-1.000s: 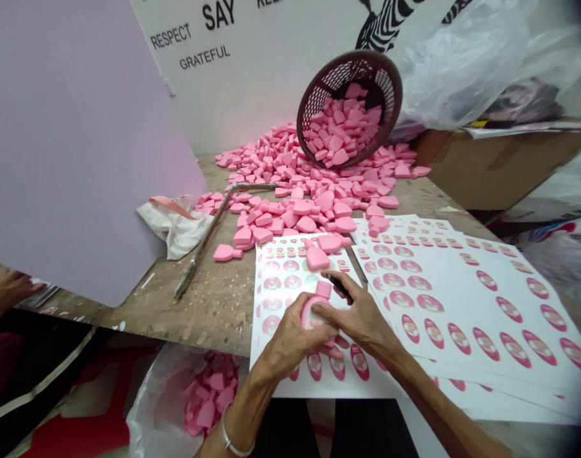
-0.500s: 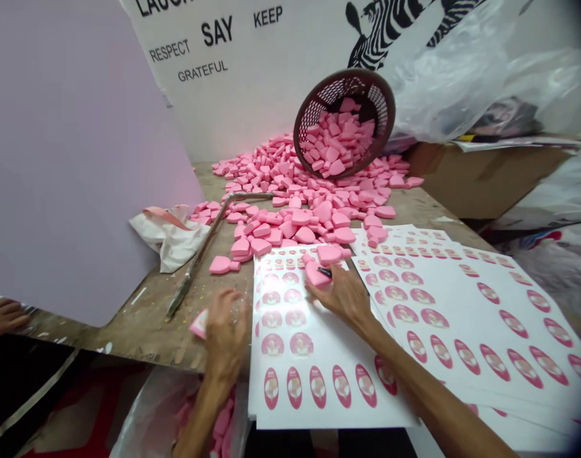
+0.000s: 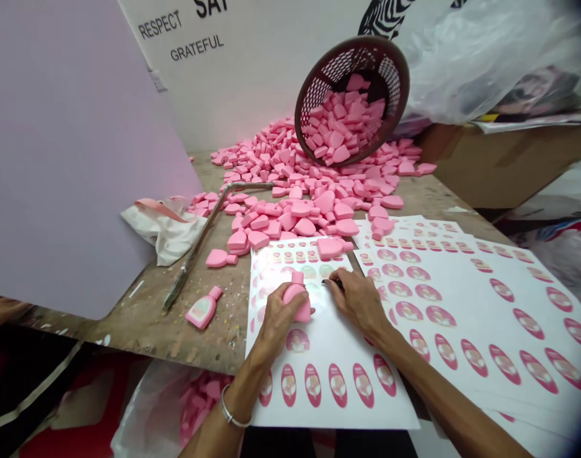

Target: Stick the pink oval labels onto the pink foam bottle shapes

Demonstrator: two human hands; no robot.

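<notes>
My left hand (image 3: 274,321) is wrapped around a small pink plastic bottle (image 3: 297,294), cap end pointing away from me, above the sticker sheet (image 3: 333,407). Between the closed fingers of my right hand (image 3: 360,299) is a thin dark tool (image 3: 332,282), its tip just over the same sheet; its exact kind is hidden by the fingers. That sheet carries rows of pink oval and rounded stickers. A pink bottle with a label on its front (image 3: 203,310) lies on the table to the left. One plain pink bottle (image 3: 332,248) rests on the sheet's far edge.
Behind the sheet spreads a heap of pink bottles (image 3: 300,208), with a tipped brown basket (image 3: 399,95) of more on top. A bent metal bar (image 3: 195,251) and a white cloth bag (image 3: 169,238) lie left. More sticker sheets (image 3: 466,299) lie right. Another person's hand (image 3: 4,312) shows far left.
The pink bottle has passed from my right hand to my left, which came right over the sheet. The labelled bottle lies released on the table. My right hand keeps the dark tool.
</notes>
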